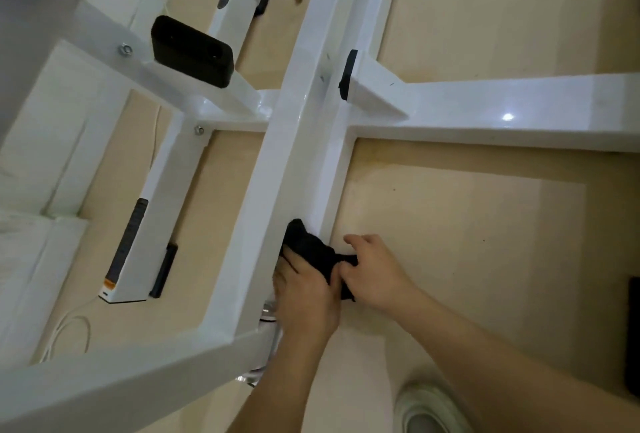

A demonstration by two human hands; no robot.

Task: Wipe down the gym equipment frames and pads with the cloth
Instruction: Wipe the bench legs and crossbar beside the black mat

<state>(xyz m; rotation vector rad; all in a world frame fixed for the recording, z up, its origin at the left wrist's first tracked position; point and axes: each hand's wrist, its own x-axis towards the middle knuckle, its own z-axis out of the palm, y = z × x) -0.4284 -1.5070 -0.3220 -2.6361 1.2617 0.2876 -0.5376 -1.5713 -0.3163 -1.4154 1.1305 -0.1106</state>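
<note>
A black cloth is wrapped against the long white frame bar that runs from the top middle down toward me. My left hand lies on the cloth and presses it to the bar's near end, fingers pointing up. Beside it, my right hand grips the cloth's right end with curled fingers, just off the bar's right edge. A white crossbar branches off to the right, and a black pad sits on the frame at the upper left.
More white frame members cross at the lower left and left. A black rubber cap sits at the crossbar joint. Beige floor lies under the frame. A white cable curls at lower left, my white shoe is bottom right.
</note>
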